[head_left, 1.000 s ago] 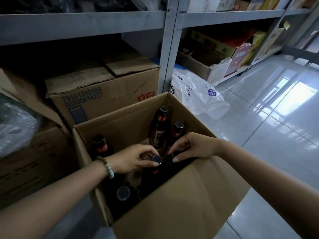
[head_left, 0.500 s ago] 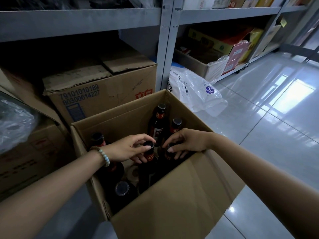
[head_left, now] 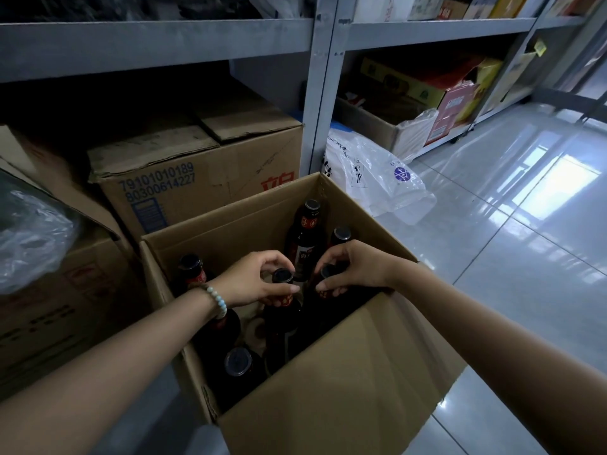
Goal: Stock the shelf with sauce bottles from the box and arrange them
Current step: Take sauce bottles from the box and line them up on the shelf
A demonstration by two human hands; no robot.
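Note:
An open cardboard box stands on the floor in front of the grey metal shelf. Several dark sauce bottles with black caps and red neck labels stand inside it. My left hand curls its fingers round the neck of a middle bottle. Beside it, my right hand grips the neck of a neighbouring bottle. A taller bottle stands at the back of the box, another at the left, and one cap shows near the front.
Closed cardboard cartons fill the lowest shelf behind the box, one with a clear plastic bag at the left. A white plastic bag lies on the shiny tiled floor by the shelf post. More boxes sit further right.
Both hands have closed round the necks of two neighbouring bottles; the left-hand bottle stands a little higher in the box than before.

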